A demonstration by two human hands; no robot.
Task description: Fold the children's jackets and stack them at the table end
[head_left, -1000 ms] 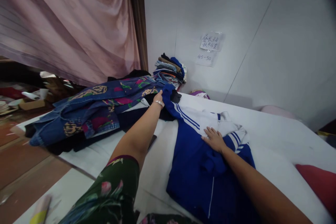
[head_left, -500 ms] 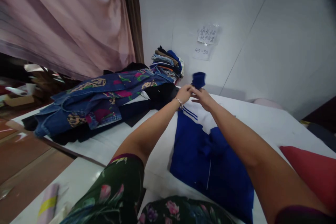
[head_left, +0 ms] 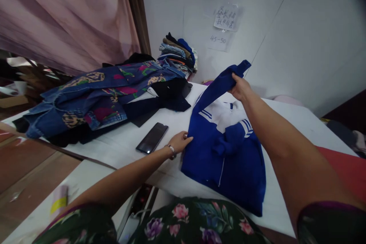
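Observation:
A blue and white jacket [head_left: 206,148] with striped trim lies on the white table in front of me. My right hand [head_left: 240,87] is closed on one of its blue sleeves, lifting it up near the cuff. The other sleeve is folded across the jacket's front. Low at the jacket's left edge, my left hand [head_left: 180,142] pinches the fabric with curled fingers. Just left of that hand, a dark phone [head_left: 152,138] rests flat on the table.
A patterned denim garment [head_left: 100,95] and black clothes [head_left: 168,95] spread over the table's left side. Behind them stands a stack of folded clothes [head_left: 178,53]. Red fabric [head_left: 340,171] lies at the right. Handwritten paper signs [head_left: 225,17] hang on the wall.
My hands were together at the sleeve's cuff and have parted. The right has swung the sleeve up and right; the left has dropped to the jacket's edge. The phone has come into view.

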